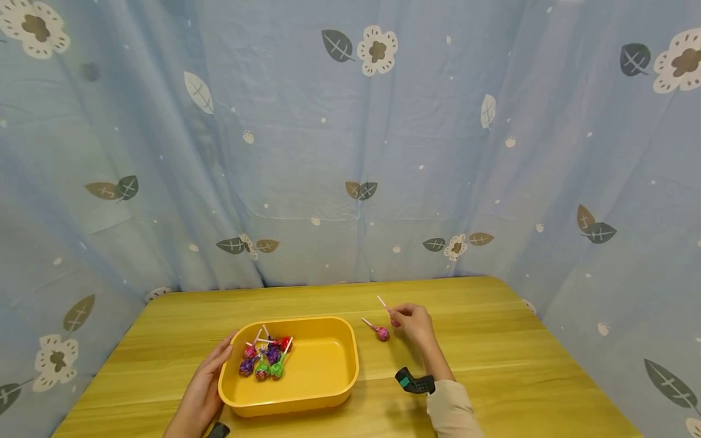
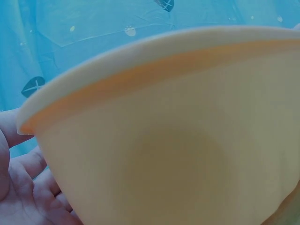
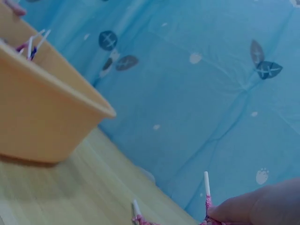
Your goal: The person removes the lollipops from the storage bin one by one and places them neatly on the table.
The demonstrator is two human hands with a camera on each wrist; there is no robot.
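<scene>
My right hand pinches a pink-wrapped lollipop near its candy end, its white stick pointing up. Another pink lollipop lies on the table just left of that hand. At the left, a yellow plastic basin holds several wrapped lollipops in purple, green, red and pink, gathered in its left half. My left hand rests along the basin's outer left side, fingers extended against the wall up by the rim. The left wrist view is mostly filled by the basin's outer wall.
The basin stands on a yellow wood-grain table. Behind and at the sides hangs a blue curtain with flowers and leaves. A black wrist device sits on the right wrist by a beige sleeve.
</scene>
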